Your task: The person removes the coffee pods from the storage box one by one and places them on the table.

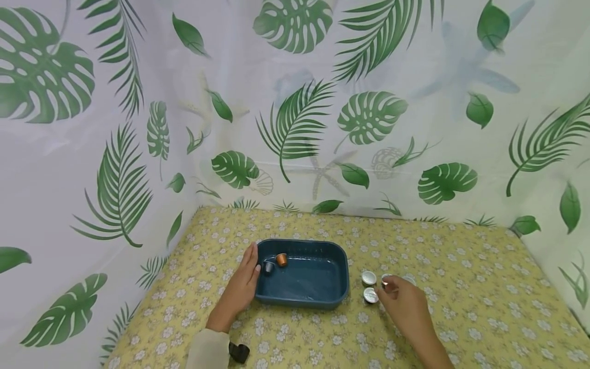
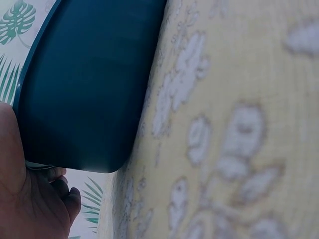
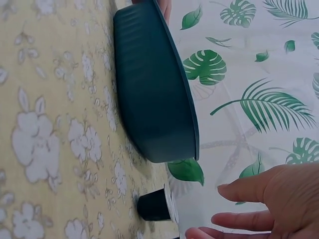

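Observation:
A dark blue rectangular tub stands on the table. Inside, at its left end, lie an orange coffee capsule and a grey coffee capsule. My left hand rests along the tub's left end, fingers fairly straight, thumb at the rim. Right of the tub, several foil-topped capsules are grouped, among them a front capsule and a rear capsule. Over this group is my right hand, partly hiding some. Its thumb and fingers are apart with nothing between them, close to a dark capsule.
A yellow floral cloth covers the table. White sheeting with green leaf prints rises behind the table and along its sides. A black strap-like piece sits at the left sleeve.

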`<state>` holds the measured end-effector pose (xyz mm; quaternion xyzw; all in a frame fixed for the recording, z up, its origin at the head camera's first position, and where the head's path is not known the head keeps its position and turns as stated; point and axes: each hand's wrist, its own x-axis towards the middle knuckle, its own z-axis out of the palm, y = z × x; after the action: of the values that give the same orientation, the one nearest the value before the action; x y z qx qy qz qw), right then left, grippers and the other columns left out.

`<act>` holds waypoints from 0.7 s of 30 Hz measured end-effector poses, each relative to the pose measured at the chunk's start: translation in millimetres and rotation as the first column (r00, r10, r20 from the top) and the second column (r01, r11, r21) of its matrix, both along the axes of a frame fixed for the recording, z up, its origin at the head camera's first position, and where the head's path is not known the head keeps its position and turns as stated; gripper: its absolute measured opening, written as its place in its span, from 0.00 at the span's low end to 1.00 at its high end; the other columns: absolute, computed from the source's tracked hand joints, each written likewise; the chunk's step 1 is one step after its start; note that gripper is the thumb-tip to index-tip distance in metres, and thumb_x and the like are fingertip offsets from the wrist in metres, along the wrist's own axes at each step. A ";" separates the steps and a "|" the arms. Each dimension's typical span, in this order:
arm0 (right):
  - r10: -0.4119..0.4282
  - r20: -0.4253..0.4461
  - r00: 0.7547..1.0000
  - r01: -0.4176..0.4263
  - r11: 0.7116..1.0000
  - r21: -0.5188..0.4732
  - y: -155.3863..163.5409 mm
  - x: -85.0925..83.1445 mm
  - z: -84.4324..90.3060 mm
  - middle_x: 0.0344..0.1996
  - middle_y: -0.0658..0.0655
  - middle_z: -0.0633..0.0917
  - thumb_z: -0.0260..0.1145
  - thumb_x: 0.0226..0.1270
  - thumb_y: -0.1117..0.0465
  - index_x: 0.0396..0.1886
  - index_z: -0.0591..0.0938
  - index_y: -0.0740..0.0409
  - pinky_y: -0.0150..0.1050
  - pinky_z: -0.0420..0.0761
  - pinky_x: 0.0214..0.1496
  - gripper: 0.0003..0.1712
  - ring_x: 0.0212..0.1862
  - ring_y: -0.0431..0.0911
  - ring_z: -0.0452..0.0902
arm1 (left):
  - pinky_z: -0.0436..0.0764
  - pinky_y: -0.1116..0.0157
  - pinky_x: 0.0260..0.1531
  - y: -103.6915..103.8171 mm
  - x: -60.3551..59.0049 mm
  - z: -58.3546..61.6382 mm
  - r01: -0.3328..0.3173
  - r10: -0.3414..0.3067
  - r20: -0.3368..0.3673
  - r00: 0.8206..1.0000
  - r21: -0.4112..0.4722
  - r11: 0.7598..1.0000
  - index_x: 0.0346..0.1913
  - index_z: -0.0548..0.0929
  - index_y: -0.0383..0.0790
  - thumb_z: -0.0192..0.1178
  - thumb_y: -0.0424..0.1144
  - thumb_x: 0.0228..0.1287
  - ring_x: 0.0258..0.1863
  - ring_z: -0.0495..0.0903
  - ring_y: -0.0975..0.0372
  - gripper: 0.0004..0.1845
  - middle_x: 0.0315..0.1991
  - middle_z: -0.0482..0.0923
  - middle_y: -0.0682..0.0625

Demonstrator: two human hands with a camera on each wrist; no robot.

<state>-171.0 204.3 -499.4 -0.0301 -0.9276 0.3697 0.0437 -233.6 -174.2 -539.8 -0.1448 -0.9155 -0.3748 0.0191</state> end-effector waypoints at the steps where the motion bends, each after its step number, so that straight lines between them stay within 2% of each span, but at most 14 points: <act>1: -0.003 -0.012 1.000 0.003 1.000 -0.001 -2.6 0.0 1.3 0.39 0.61 0.87 0.71 0.69 0.60 0.55 0.83 0.72 0.44 0.85 0.33 0.22 0.38 0.54 0.86 | 0.55 0.43 0.74 -0.3 0.0 -0.2 0.000 0.000 -0.002 1.000 0.003 1.000 0.82 0.43 0.39 0.40 0.40 0.86 0.81 0.42 0.50 0.32 0.83 0.34 0.48; 7: -0.003 -0.115 0.993 -0.004 0.998 -0.062 -20.7 0.6 7.5 0.37 0.59 0.87 0.70 0.70 0.62 0.53 0.85 0.68 0.38 0.84 0.34 0.16 0.37 0.50 0.85 | 0.55 0.44 0.74 -2.0 -0.3 -1.1 0.001 -0.001 -0.004 1.000 0.008 1.000 0.82 0.43 0.39 0.39 0.41 0.86 0.81 0.41 0.51 0.32 0.83 0.34 0.49; 11: 0.005 -0.188 0.982 -0.019 0.998 -0.068 -29.1 -0.1 9.1 0.36 0.57 0.87 0.71 0.69 0.64 0.50 0.87 0.66 0.36 0.84 0.35 0.13 0.34 0.47 0.85 | 0.55 0.44 0.74 -0.6 -1.0 -1.8 -0.002 0.002 -0.002 1.000 0.005 1.000 0.82 0.43 0.39 0.39 0.41 0.86 0.81 0.41 0.51 0.32 0.83 0.33 0.49; 16: 0.012 -0.169 0.985 -0.030 0.994 -0.101 -37.7 -2.9 8.8 0.38 0.58 0.88 0.70 0.70 0.62 0.50 0.87 0.64 0.34 0.83 0.34 0.13 0.35 0.47 0.85 | 0.54 0.45 0.75 -0.5 -1.1 -2.3 -0.002 0.002 0.002 1.000 -0.003 1.000 0.83 0.43 0.39 0.39 0.41 0.86 0.81 0.40 0.52 0.32 0.83 0.34 0.49; 21: 0.032 -0.163 0.986 -0.050 0.993 -0.107 -45.7 -5.7 8.5 0.39 0.58 0.88 0.68 0.72 0.61 0.51 0.87 0.64 0.36 0.84 0.37 0.13 0.37 0.48 0.85 | 0.54 0.45 0.75 -0.4 -0.9 -0.8 -0.001 0.001 -0.002 1.000 -0.009 1.000 0.82 0.43 0.38 0.39 0.40 0.86 0.81 0.41 0.51 0.32 0.83 0.34 0.48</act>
<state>-176.7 158.6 -490.8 0.0165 -0.8995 0.4228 0.1089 -234.5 -174.7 -540.6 -0.1446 -0.9173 -0.3706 0.0196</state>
